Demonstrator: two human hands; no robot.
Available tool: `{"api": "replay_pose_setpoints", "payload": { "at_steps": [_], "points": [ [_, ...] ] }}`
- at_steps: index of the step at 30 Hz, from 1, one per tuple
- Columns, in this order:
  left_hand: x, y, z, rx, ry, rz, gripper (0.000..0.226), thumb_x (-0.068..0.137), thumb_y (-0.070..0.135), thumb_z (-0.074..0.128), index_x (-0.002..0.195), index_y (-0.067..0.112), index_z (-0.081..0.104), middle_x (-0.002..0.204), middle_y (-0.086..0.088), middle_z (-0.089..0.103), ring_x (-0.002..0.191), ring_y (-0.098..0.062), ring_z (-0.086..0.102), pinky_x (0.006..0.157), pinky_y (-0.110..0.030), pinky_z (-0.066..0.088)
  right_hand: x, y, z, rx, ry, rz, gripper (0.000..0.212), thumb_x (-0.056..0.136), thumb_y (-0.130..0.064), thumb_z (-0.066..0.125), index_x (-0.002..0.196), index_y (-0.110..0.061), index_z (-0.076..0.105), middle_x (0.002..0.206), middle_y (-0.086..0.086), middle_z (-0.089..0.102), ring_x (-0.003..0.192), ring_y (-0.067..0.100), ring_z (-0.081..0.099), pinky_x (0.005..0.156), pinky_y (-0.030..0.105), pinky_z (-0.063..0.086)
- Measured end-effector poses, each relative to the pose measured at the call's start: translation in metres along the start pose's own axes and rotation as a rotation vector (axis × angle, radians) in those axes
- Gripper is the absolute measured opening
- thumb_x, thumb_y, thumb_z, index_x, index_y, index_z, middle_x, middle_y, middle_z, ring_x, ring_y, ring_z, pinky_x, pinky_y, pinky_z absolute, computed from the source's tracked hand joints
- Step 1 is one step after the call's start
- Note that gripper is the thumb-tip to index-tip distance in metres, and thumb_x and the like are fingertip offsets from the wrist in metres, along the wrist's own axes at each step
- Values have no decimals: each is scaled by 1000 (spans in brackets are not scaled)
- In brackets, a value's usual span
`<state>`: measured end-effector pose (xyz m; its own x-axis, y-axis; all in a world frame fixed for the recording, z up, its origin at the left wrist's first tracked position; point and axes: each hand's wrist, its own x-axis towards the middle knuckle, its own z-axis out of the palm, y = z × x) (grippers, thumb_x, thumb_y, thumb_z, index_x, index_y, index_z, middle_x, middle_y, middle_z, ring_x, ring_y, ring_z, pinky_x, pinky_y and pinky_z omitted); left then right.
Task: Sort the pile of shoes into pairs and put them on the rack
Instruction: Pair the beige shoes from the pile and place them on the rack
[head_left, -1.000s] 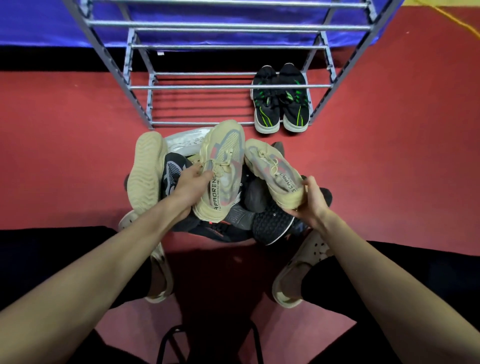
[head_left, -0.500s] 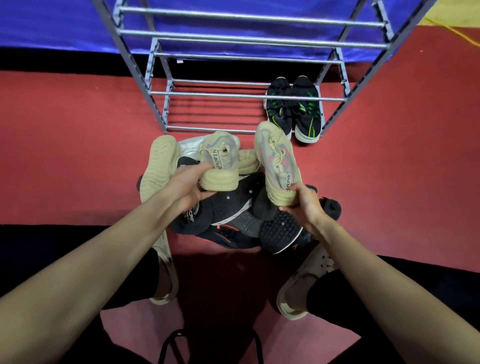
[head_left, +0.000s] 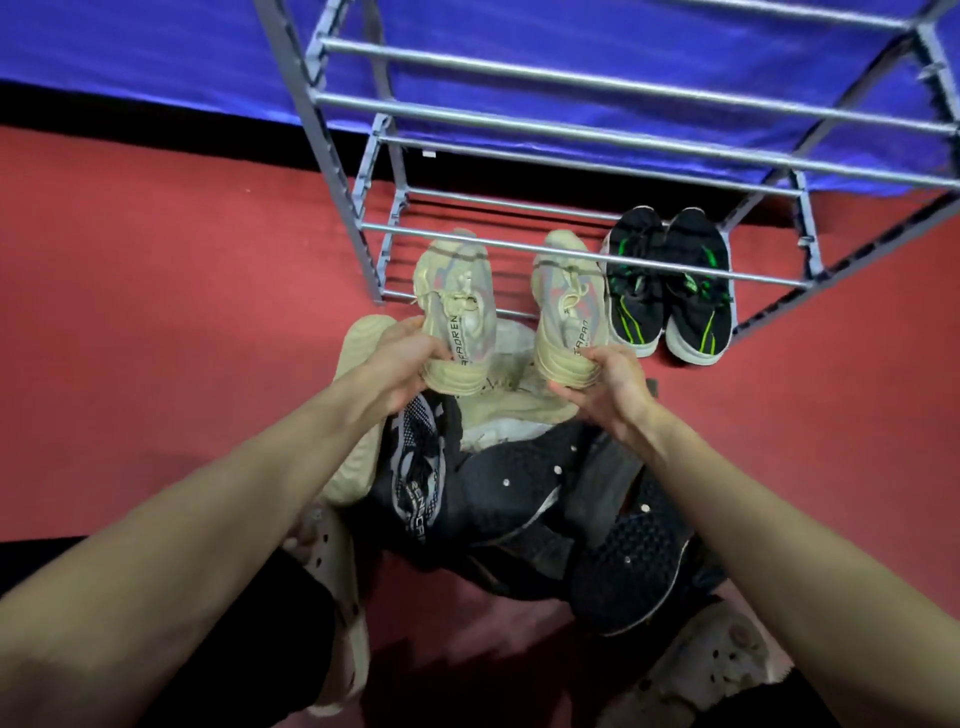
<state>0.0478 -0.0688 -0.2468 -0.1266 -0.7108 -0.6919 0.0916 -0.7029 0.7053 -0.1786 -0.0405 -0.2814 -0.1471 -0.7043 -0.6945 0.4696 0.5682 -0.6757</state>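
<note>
The step in hand is placement of a matched pair on the rack (head_left: 363, 244). The left hand (head_left: 400, 364) is closed around the heel of one beige sneaker (head_left: 457, 306), fingers wrapped under the sole and thumb on the collar. The right hand (head_left: 608, 384) grips the heel of the matching beige sneaker (head_left: 566, 306) in the same manner. Both shoes point toes-first toward the lowest shelf, with their toe ends lying under the front rail (head_left: 519, 244) as seen from above; whether the soles touch the shelf bars cannot be told. A black-and-green pair (head_left: 670, 291) already sits on the same shelf, just beside the right-hand sneaker.

The remaining pile (head_left: 509, 478), mostly dark shoes with further beige and white ones, lies on the red floor (head_left: 156, 312) between the person's feet.

The next move, as judged, calls for lowering both sneakers level onto the shelf bars, drawing them side by side next to the black-and-green pair, then opening both hands and returning to the pile
</note>
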Motion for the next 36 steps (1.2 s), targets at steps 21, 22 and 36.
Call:
{"api": "replay_pose_setpoints", "payload": {
  "at_steps": [21, 22, 36],
  "points": [
    [147, 20, -21, -369, 228, -4, 51, 81, -21, 42, 130, -6, 47, 132, -23, 55, 120, -38, 56, 104, -49, 46, 149, 4, 81, -29, 65, -79, 29, 90, 8, 40, 112, -10, 36, 98, 10, 48, 83, 26, 59, 64, 47, 55],
    [148, 22, -19, -367, 214, 2, 40, 82, -20, 42, 119, -7, 50, 128, -23, 57, 120, -39, 57, 104, -50, 46, 151, 5, 83, -33, 60, -86, 29, 90, 8, 41, 113, -10, 36, 99, 11, 49, 83, 27, 60, 65, 48, 55],
    [188, 18, -26, -246, 308, 78, 43, 89, -11, 50, 130, 2, 49, 116, -10, 65, 104, -19, 63, 92, -28, 53, 149, 27, 95, -318, -31, -26, 29, 100, -13, 40, 129, -14, 37, 115, 14, 55, 101, 40, 64, 78, 42, 58]
  ]
}}
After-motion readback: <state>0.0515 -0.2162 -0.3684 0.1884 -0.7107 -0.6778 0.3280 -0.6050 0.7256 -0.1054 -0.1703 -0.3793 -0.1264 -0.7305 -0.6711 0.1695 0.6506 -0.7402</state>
